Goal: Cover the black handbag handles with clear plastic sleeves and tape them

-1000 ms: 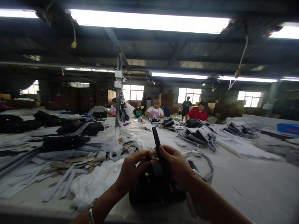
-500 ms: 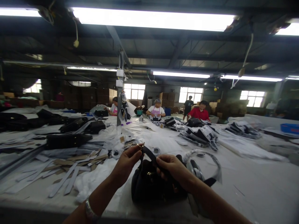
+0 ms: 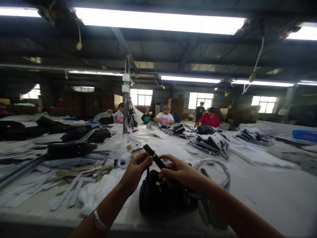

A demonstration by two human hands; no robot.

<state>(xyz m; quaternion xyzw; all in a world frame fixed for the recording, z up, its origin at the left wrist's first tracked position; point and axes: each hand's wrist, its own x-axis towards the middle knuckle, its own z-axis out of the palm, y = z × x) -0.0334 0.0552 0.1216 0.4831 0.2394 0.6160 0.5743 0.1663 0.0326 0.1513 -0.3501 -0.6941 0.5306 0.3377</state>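
Observation:
A black handbag [image 3: 163, 198] stands on the white table [image 3: 267, 198] right in front of me. Both my hands are above it, closed on its black strap [image 3: 153, 156], whose free end points up and to the left and carries a small gold fitting. My left hand [image 3: 135, 170] pinches the strap near that fitting. My right hand [image 3: 177, 172] grips the strap a little lower, just over the bag's top. A metal bracelet [image 3: 99, 223] sits on my left wrist.
White wadding [image 3: 99, 195] and cardboard strips [image 3: 71, 188] lie to the left, with black bags [image 3: 69, 148] behind them. A wrapped strap loop [image 3: 215, 165] lies to the right. Piles of wrapped bags [image 3: 210, 143] and three seated people [image 3: 164, 119] are at the far end.
The strap stood upright, was then pulled down towards the left, and its end now points up-left. My hands have drawn slightly apart along it. The bag stays in place.

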